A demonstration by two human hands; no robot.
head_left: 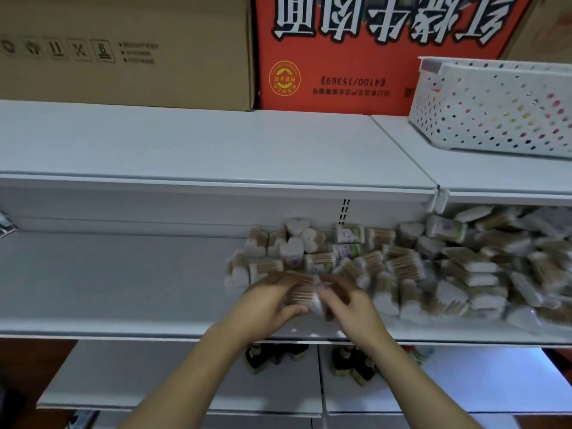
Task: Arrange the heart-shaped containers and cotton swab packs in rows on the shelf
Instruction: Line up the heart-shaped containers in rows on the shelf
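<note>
Many heart-shaped containers of wooden cotton swabs (402, 267) lie in a loose heap on the middle shelf (108, 274), from its centre to the right edge. A few stand upright at the back (292, 243), showing their white heart tops. At the front of the heap both hands hold one container (305, 294) lying on its side. My left hand (266, 305) grips its left end and my right hand (349, 305) grips its right end. The view is motion-blurred.
The left half of the middle shelf is bare. The upper shelf (216, 144) carries a brown carton (123, 48), a red carton (356, 54) and a white perforated basket (495, 106). Dark bottles (353, 363) stand on the lower shelf under my hands.
</note>
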